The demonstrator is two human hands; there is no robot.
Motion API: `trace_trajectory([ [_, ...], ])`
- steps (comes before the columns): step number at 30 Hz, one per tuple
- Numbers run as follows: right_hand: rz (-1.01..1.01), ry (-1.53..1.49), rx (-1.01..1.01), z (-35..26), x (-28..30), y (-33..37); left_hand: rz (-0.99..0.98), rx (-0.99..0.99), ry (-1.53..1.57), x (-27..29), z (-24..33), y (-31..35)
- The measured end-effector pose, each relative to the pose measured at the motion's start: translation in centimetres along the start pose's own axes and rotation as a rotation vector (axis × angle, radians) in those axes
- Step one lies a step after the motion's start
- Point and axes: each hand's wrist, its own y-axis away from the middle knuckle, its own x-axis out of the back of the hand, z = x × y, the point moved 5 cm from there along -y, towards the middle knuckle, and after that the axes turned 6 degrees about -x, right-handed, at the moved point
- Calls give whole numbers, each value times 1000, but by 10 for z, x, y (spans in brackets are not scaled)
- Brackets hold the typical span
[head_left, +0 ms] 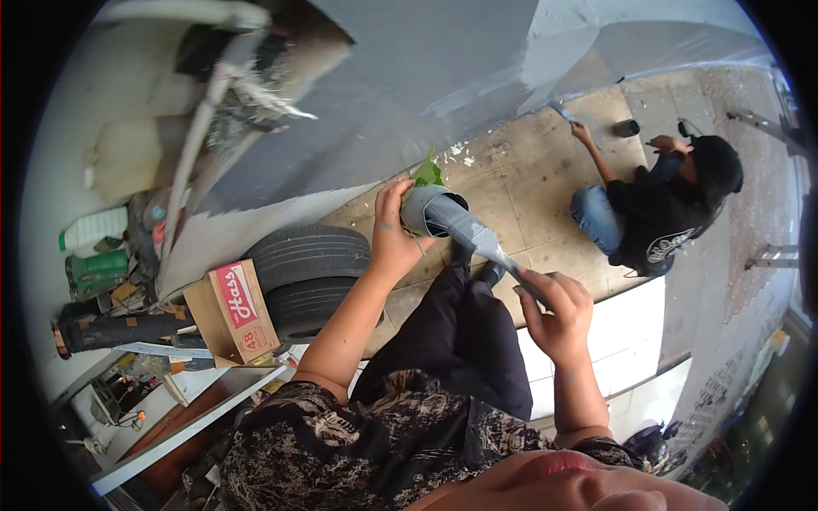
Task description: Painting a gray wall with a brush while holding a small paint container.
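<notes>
My left hand [394, 238] is wrapped round a small cup [414, 207] smeared with grey paint, its mouth tilted toward my right. A green leaf or scrap [429, 174] shows at the cup's far side. In my right hand [562, 315] is a paintbrush [479, 238], gripped by its handle between thumb and fingers. Grey paint coats the brush, and its tip is at the mouth of the cup, partly inside. The cup's inner depth is hidden by the brush.
Ahead stands a wall [426, 72] partly painted grey. At right a person [669, 200] crouches, holding a brush [561, 111] near the wall's foot, a dark cup [626, 128] beside them. Tyres [307, 255], a cardboard box [220, 319] and a pipe [192, 145] are left; a ladder [767, 128] stands far right.
</notes>
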Motion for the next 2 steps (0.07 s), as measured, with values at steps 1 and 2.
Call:
trace_trajectory([
  [1, 7, -41, 11, 36, -9, -14, 19, -14, 14, -28, -16, -17],
  [2, -8, -89, -18, 54, -17, -17, -16, 31, 35, -45, -28, -15],
])
